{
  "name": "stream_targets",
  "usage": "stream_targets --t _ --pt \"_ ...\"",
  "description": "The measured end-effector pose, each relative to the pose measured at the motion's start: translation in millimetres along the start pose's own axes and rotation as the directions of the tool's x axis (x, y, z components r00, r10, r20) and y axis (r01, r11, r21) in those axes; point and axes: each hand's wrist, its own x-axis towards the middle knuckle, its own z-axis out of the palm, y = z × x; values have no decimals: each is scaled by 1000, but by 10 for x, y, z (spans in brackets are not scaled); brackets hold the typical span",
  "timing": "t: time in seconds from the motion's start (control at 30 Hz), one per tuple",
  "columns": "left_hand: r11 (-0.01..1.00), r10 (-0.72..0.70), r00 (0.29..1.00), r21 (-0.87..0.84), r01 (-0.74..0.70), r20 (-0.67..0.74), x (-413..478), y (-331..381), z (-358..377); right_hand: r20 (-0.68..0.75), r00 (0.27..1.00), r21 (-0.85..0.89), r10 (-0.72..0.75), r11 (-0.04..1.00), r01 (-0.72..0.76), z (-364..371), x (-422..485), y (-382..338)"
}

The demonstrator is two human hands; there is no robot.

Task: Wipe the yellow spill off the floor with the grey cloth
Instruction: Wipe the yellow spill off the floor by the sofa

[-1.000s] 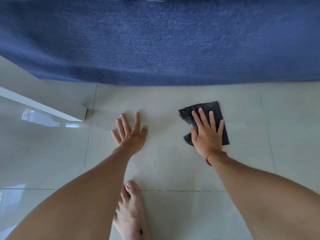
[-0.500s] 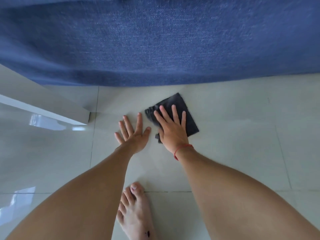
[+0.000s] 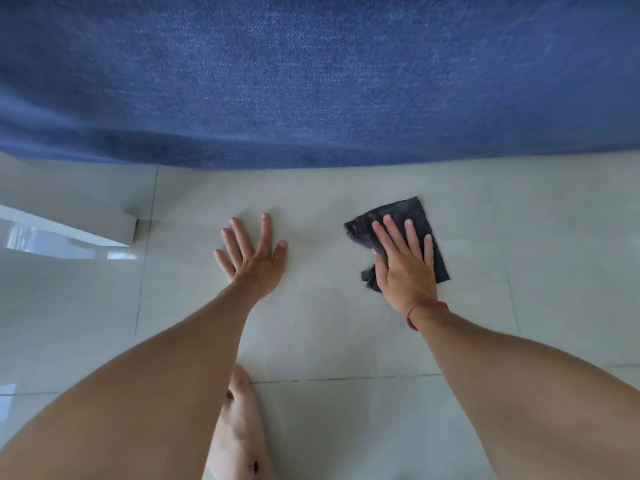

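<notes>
The dark grey cloth [image 3: 410,216] lies crumpled on the pale floor tiles [image 3: 346,306] right of centre. My right hand [image 3: 405,265], a red string on its wrist, presses flat on the cloth with fingers spread, covering its lower middle. My left hand [image 3: 254,258] rests flat on the bare tile to the left, fingers apart, holding nothing. No yellow spill shows on the tiles; whatever lies under the cloth is hidden.
A blue fabric-covered piece of furniture [image 3: 311,81] fills the top of the view, its lower edge just beyond both hands. A white furniture leg or panel [image 3: 69,216] juts in from the left. My bare foot [image 3: 239,427] stands on the tile between my arms.
My right hand slid the cloth left until it was next to my left hand, then back to the right. My left hand stayed planted on the tile.
</notes>
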Motion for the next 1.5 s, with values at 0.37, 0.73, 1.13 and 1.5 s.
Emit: stream_targets --t 0.37,0.73,1.13,1.5 --pt "998 -28 994 56 23 106 34 27 -88 4 999 84 -49 995 48 131 563 -1084" --pt "997 66 989 -30 -71 -131 -118 -137 -16 78 950 31 -302 953 300 137 -142 -544" --pt "993 25 999 112 -29 39 -134 -351 -49 -17 930 254 368 901 -352 130 291 -885" --pt "995 39 994 84 -48 100 -107 -387 -82 112 988 325 104 936 -136 227 178 -1750"
